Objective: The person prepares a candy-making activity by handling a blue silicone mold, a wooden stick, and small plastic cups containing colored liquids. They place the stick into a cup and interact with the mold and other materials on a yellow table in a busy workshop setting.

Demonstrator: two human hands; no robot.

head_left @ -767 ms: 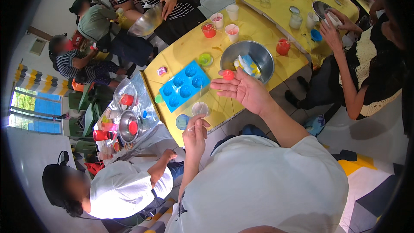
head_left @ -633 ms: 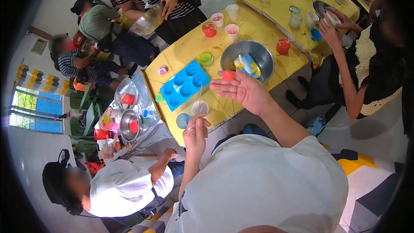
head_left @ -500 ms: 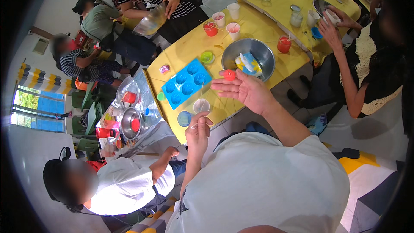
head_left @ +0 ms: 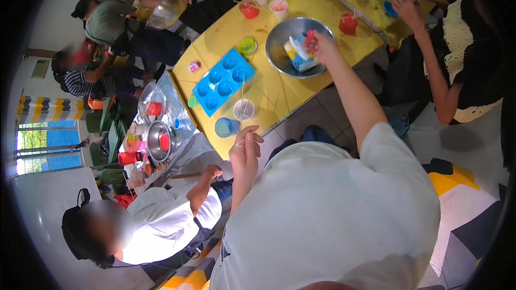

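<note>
My left hand (head_left: 245, 153) is closed around a thin stick (head_left: 243, 92), held upright in front of the table's near edge. A small pale loop shows at its fingers. My right hand (head_left: 321, 48) reaches over a large steel bowl (head_left: 275, 56), its fingers pinching a small red lump (head_left: 310, 35). In the bowl lies a crumpled white, blue and yellow cloth (head_left: 304, 63), just below that hand. Close to my left hand stand a white cup (head_left: 244, 109) and a blue cup (head_left: 227, 127). Behind them lies a blue mould (head_left: 223, 83) with several round hollows.
The yellow-covered table (head_left: 279, 99) also bears a red cup (head_left: 249, 9), several white cups, a green dish (head_left: 247, 45) and another red cup (head_left: 348, 22). A co-worker in white (head_left: 172, 225) is at the left. More people work around the tables.
My right hand has gone from an open palm bearing the red lump to a pinch on it, moving forward over the steel bowl. My left hand still grips the stick. The view has shifted.
</note>
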